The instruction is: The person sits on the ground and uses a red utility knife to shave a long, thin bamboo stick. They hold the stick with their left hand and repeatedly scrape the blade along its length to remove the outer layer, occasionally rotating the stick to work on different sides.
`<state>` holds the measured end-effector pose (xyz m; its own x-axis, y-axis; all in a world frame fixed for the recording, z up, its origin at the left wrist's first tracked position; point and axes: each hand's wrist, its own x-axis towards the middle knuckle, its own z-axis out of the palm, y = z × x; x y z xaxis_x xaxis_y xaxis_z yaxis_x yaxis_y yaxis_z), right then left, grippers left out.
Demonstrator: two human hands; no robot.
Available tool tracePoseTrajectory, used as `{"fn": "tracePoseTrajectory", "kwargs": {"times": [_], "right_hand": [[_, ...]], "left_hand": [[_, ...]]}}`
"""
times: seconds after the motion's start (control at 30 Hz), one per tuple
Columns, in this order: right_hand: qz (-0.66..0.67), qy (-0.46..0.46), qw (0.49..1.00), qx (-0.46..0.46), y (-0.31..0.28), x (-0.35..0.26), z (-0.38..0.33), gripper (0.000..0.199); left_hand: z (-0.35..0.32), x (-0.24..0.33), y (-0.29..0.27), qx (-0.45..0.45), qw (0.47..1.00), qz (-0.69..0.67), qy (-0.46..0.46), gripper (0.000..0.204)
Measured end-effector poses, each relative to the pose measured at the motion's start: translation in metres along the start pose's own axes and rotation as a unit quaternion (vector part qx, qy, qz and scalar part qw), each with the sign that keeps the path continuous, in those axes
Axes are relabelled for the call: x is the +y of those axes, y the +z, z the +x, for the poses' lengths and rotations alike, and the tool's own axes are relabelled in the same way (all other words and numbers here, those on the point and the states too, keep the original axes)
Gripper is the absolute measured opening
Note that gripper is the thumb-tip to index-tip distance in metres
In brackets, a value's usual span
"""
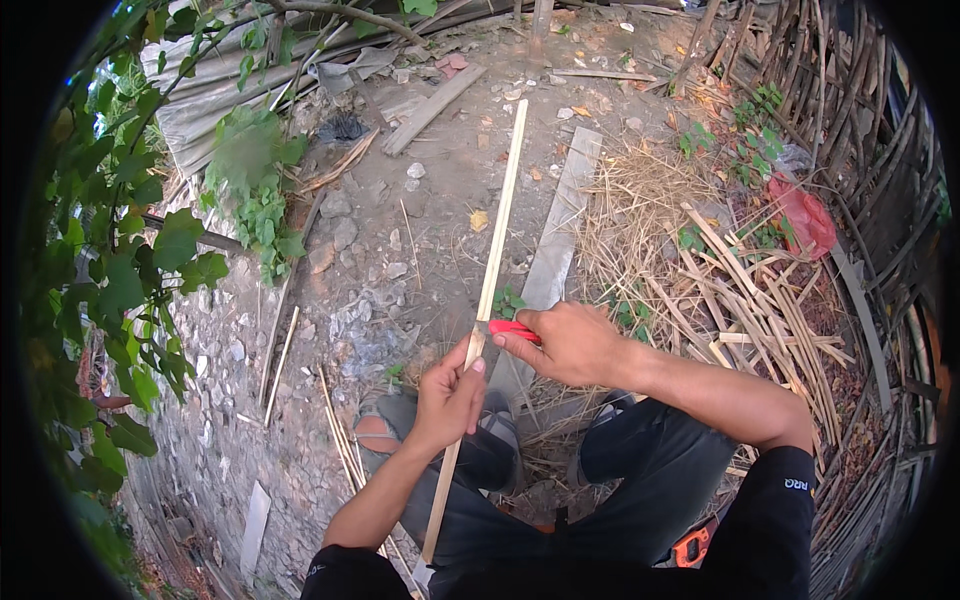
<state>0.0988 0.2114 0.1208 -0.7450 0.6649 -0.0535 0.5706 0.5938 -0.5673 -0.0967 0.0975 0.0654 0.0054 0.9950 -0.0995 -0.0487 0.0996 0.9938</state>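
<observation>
A long pale bamboo strip (504, 205) runs from my lap, past my left knee, and up over the ground ahead. Closed around its middle is my left hand (450, 400), the thumb lying along the strip. A red-handled knife (510, 330) sits in the fist of my right hand (575, 345). Its short blade meets the strip just beyond my left fingertips, and much of the handle is hidden by my fingers. Below my hands, a flat grey wooden plank (565, 225) lies on the ground between my feet and stretches away.
Cut bamboo strips (785, 320) and dry shavings (640, 205) are heaped at the right, near a red plastic bag (802, 220) and a stick fence (835, 110). An orange-handled tool (692, 547) rests beside my right thigh. Leafy vines (125, 270) hang at the left above stony ground.
</observation>
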Motion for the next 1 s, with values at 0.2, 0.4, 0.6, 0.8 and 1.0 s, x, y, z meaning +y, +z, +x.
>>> {"fn": "tracePoseTrajectory", "kwargs": {"times": [0.2, 0.4, 0.6, 0.8, 1.0], "right_hand": [[-0.046, -0.02, 0.999, 0.015, 0.023, 0.01, 0.007, 0.054], [-0.116, 0.003, 0.989, 0.094, 0.024, 0.039, 0.018, 0.058], [-0.1, 0.109, 0.98, 0.133, -0.011, 0.078, 0.024, 0.064], [-0.111, 0.243, 0.941, 0.209, -0.043, 0.14, 0.02, 0.07], [-0.088, 0.305, 0.917, 0.244, -0.058, 0.151, 0.021, 0.071]], "left_hand": [[-0.012, -0.007, -0.006, -0.004, 0.997, -0.054, -0.052, 0.046], [-0.012, -0.004, -0.004, -0.019, 0.998, -0.03, -0.061, 0.045], [-0.021, -0.008, -0.003, -0.074, 0.995, 0.016, -0.067, 0.045], [-0.034, -0.006, -0.006, -0.135, 0.986, 0.071, -0.067, 0.05], [-0.038, -0.017, -0.011, -0.139, 0.983, 0.107, -0.058, 0.052]]}}
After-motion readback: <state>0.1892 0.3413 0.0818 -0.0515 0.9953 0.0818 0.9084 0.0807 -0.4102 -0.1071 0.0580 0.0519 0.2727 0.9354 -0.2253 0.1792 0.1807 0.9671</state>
